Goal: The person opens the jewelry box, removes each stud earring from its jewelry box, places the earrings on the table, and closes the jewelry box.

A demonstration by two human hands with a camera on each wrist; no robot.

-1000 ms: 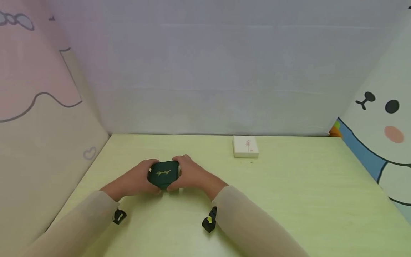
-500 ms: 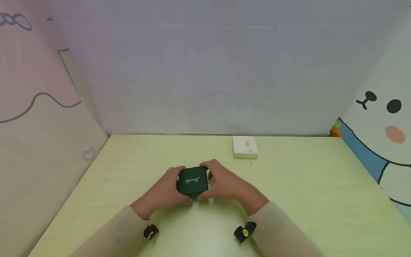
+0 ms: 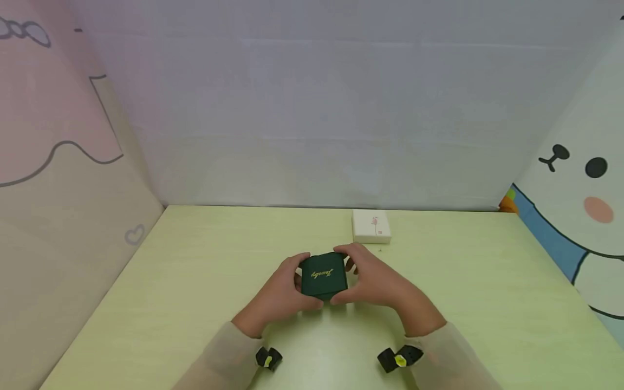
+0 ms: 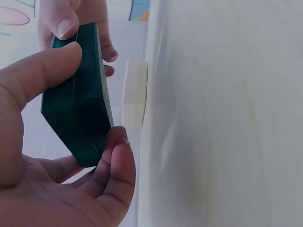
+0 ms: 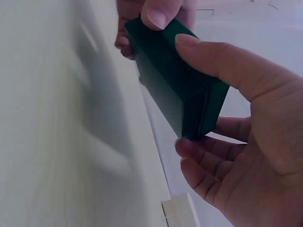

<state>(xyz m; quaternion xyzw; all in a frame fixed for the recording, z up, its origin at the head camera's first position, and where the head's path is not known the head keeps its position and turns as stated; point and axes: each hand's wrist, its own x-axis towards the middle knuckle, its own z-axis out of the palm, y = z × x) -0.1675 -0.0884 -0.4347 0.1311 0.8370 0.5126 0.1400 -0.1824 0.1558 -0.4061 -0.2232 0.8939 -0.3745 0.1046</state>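
A dark green jewelry box (image 3: 324, 275) with gold script on its lid is held between both hands near the middle of the table. My left hand (image 3: 287, 290) grips its left side, thumb on the near face and fingers at the far edge. On the opposite side my right hand (image 3: 372, 279) grips it the same way. In the left wrist view the green box (image 4: 78, 94) is held above the tabletop, its lid shut and a seam running along its side. The right wrist view shows the box (image 5: 175, 75) with both thumbs pressed on its near face.
A small white box (image 3: 371, 226) with a pink flower print lies at the back of the pale yellow-green table (image 3: 463, 292), beyond my right hand. A white wall (image 3: 312, 108) rises behind, with printed panels on both sides.
Both hands have carried the green box rightward and slightly toward me, from the left part of the table to near its middle. The white box has stayed in place.
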